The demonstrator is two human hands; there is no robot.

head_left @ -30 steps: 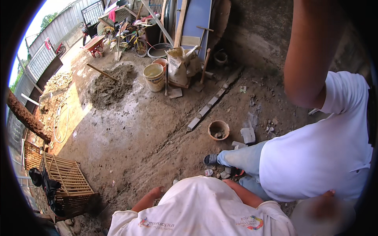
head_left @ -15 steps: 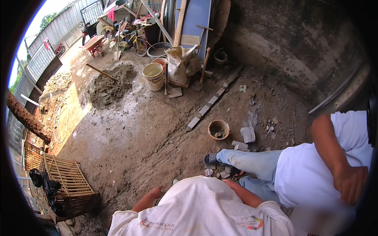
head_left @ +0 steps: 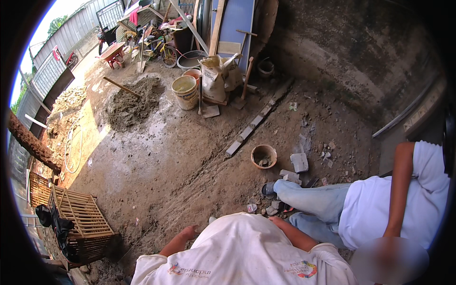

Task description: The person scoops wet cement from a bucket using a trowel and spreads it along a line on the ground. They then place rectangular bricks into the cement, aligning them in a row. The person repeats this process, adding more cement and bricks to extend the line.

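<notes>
Well left of the orange bucket (head_left: 272, 156), on the rough dirt ground (head_left: 156, 161), we saw a bamboo crate (head_left: 88, 216), then a grey mound (head_left: 128, 111). Nearer us than the bucket came our left hand (head_left: 191, 232) beside our pale shirt (head_left: 237, 242), a row of blocks (head_left: 246, 132) running beyond the bucket, then our right hand (head_left: 276, 220), both hands too hidden for us to tell open from closed. Right of the bucket were pale bricks (head_left: 299, 162), a stained wall (head_left: 351, 61) and a co-worker (head_left: 370, 209).

Grey stones (head_left: 272, 209), apparently loose, lie clustered on dirt (head_left: 156, 180).
</notes>
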